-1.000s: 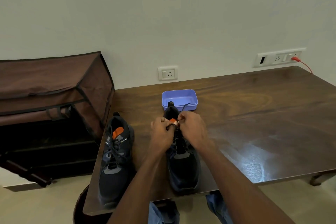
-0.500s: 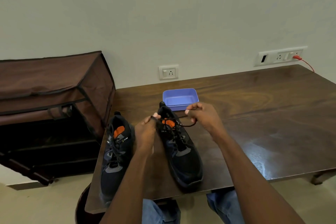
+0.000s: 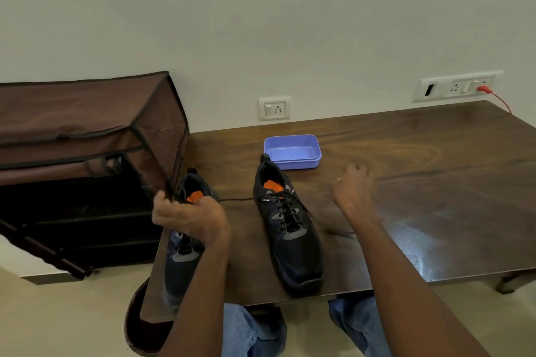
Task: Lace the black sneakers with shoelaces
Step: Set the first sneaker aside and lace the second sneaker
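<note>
Lace (image 3: 236, 199) runs taut across the table (image 3: 406, 182) from the top eyelets of the right shoe (image 3: 290, 229) to the left hand (image 3: 188, 216), whose fingers are curled round its end, pulling it out sideways above the left shoe (image 3: 185, 252). The right hand (image 3: 352, 190) hangs over the wood to the right of that shoe, fingers loosely bent and holding nothing; where the other lace end lies I cannot make out, though a thin dark line beside the shoe's right flank may be it. Both shoes lie with toes toward the person, the left one at the table's left edge, the right one near the middle with its heel just in front of a blue tray (image 3: 293, 152).

The right shoe looks crossed up to its top eyelets, so this pull is likely for drawing slack through. To do it well, the free hand should steady the shoe at the tongue or collar, or the tug will drag it leftward. The pull ought to follow the eyelet's line, not lift, and stop once the crossings sit flat. Then the two ends should be matched for length before tying, and the left shoe's lacing checked too.
</note>
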The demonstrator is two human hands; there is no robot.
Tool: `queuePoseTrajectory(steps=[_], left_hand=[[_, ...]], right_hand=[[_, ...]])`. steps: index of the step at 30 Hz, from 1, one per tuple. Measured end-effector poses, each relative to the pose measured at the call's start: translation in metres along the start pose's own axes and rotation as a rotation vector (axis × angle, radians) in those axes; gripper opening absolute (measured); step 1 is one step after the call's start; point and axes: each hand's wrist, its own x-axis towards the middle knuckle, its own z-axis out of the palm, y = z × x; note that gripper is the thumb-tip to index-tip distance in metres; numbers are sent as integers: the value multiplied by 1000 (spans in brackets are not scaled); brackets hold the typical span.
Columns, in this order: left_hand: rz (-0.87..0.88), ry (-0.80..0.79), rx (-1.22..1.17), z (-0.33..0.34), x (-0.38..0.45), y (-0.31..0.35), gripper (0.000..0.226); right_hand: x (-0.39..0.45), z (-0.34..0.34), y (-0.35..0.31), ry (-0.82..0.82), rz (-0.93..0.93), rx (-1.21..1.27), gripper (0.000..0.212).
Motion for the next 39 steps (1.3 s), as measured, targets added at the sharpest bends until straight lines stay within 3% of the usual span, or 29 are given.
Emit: queuePoseTrajectory(steps=[2, 4, 6, 7, 9, 11, 13, 15, 20, 27, 29, 31, 33, 35, 39], left_hand=[[354, -78, 47, -2, -9, 3, 61], [518, -437, 152, 4, -17, -6, 50], [429, -935, 337, 12, -24, -18, 39], [361, -1101, 430, 14, -27, -21, 35], [269, -1231, 488, 15, -32, -25, 17], [259, -1227, 456, 15, -34, -21, 4], [358, -1206, 516, 17, -33, -19, 11], [450, -1199, 600, 19, -34, -19, 21], [314, -1198, 515, 19, -25, -18, 15], [468, -1219, 819, 23, -21, -17, 26], [230, -1244, 678, 23, -17, -21, 36], [-139, -1205, 358, 26, -15, -17, 41], [-364, -1159, 37, 29, -16, -9, 32], [-488, -1157, -184, 32, -24, 0, 29], [-481, -1176, -247, 35, -37, -3, 19]], right_hand=[[-5, 4, -15, -220, -123, 286, 7], [-15, 9, -33, -428, -217, 359, 7], [-23, 19, -42, -477, -290, 232, 14], [-25, 23, -44, -464, -288, 199, 14], [-25, 26, -44, -460, -242, 208, 11], [-24, 22, -43, -440, -217, 241, 6], [-23, 19, -44, -421, -219, 205, 4], [-24, 16, -47, -431, -248, 123, 15], [-18, 17, -45, -435, -269, 57, 30], [-18, 9, -40, -427, -214, -27, 25], [-15, 10, -35, -460, -145, 61, 27], [-13, 11, -38, -504, -49, 333, 36], [-12, 13, -41, -533, 11, 663, 34], [-13, 16, -43, -554, -3, 906, 25], [-9, 27, -39, -619, -5, 1044, 24]])
